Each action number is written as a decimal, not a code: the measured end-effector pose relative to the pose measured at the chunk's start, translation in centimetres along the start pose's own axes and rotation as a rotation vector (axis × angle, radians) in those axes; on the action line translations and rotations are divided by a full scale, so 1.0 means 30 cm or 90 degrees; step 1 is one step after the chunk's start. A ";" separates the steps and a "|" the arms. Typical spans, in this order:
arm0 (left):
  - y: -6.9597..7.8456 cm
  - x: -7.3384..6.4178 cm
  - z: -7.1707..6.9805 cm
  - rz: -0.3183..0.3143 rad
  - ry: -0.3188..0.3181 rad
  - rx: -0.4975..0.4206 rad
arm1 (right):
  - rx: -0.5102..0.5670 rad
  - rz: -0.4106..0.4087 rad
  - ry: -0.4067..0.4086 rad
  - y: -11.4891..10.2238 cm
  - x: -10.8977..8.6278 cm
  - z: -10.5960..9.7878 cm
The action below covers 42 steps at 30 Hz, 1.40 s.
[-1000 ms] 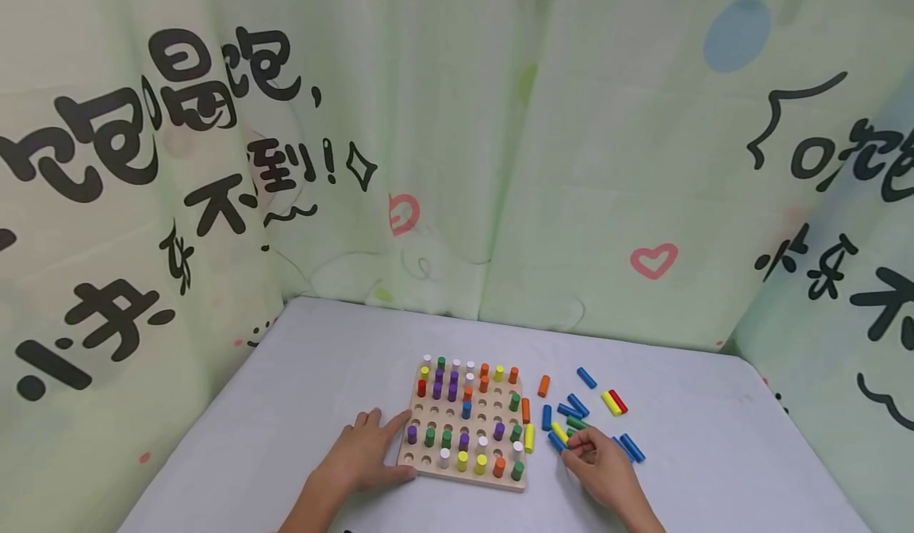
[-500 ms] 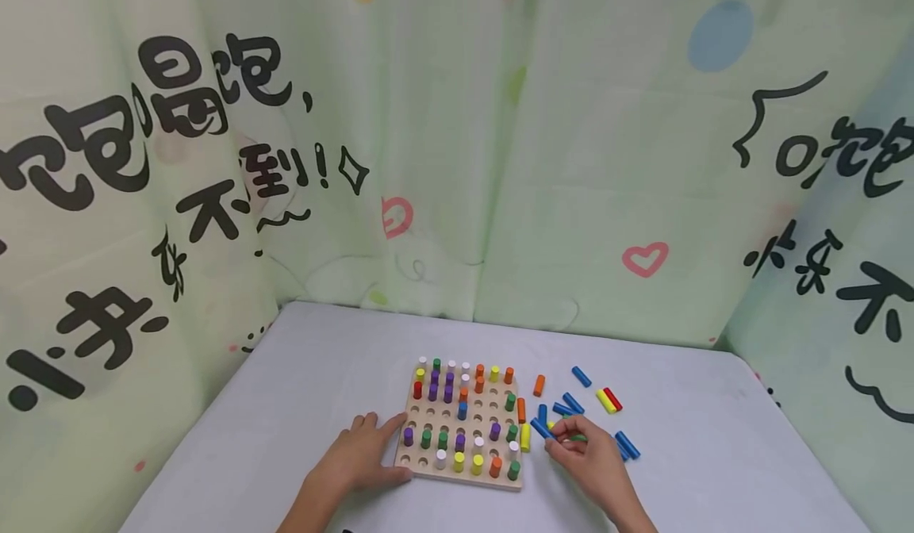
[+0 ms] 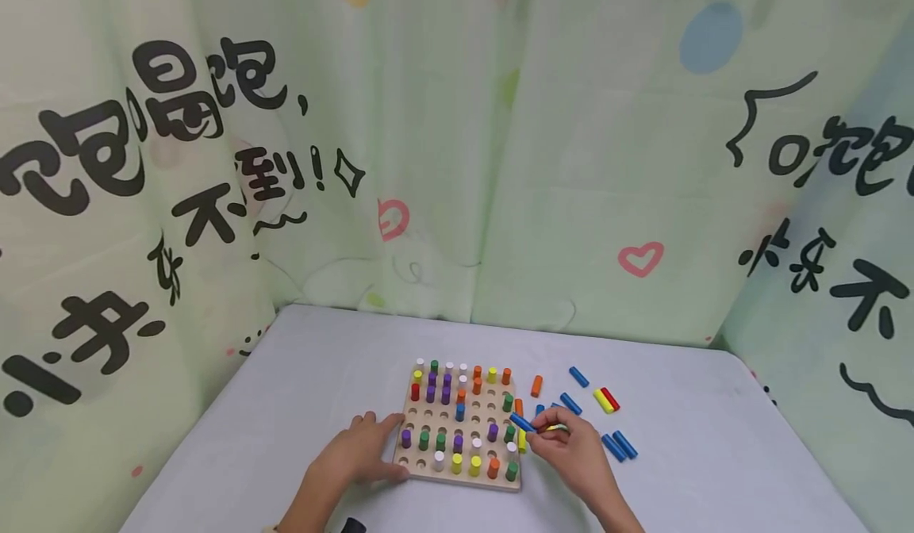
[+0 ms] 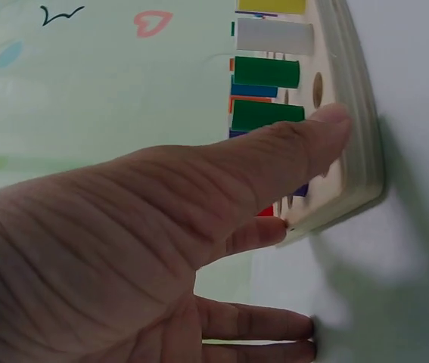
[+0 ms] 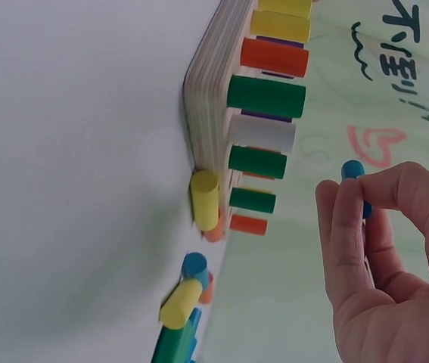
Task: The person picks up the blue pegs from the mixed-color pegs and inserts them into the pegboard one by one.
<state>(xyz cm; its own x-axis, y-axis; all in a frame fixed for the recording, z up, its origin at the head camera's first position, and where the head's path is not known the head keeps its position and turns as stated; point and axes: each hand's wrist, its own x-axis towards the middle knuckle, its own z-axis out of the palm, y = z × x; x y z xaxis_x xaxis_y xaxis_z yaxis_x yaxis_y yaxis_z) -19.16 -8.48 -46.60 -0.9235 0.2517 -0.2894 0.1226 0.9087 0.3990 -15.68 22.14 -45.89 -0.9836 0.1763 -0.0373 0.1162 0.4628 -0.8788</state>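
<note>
A wooden pegboard (image 3: 457, 481) stands on the table, with pegs of several colours upright in its holes. My left hand (image 3: 355, 452) rests at its left side, fingers spread and fairly straight. In the left wrist view the thumb (image 4: 327, 132) lies on the board's corner beside a bare hole. My right hand (image 3: 574, 446) pinches a blue peg (image 3: 523, 422) between thumb and fingertips. In the head view that peg is tilted and overlaps the board's right edge. The right wrist view shows the end of the blue peg (image 5: 353, 169) sticking out above the fingers.
Loose pegs lie right of the board: an orange peg (image 3: 537, 386), a yellow peg (image 3: 604, 401), a red peg (image 3: 610, 398) and several blue ones (image 3: 624, 444). Some are partly hidden by my right hand. A printed curtain (image 3: 428, 279) hangs behind the table.
My right hand has moved left from the loose pegs toward the board, carrying the blue peg. The left hand keeps its place on the board, while the view shifts slightly.
</note>
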 end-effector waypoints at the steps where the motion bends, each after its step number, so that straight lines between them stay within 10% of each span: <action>1: 0.001 0.003 -0.002 0.000 -0.001 -0.002 | 0.005 -0.003 -0.002 -0.005 -0.001 0.004; 42: 0.011 0.013 0.006 -0.016 0.006 -0.009 | 0.043 -0.195 -0.117 -0.117 0.076 0.263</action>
<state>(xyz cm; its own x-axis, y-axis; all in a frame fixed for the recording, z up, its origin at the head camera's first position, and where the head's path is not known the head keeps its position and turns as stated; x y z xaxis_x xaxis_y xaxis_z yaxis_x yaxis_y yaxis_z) -19.41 -8.04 -46.73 -0.9298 0.2253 -0.2912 0.0938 0.9098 0.4043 -19.40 14.07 -46.65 -0.9804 -0.1234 0.1533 -0.1911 0.4112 -0.8913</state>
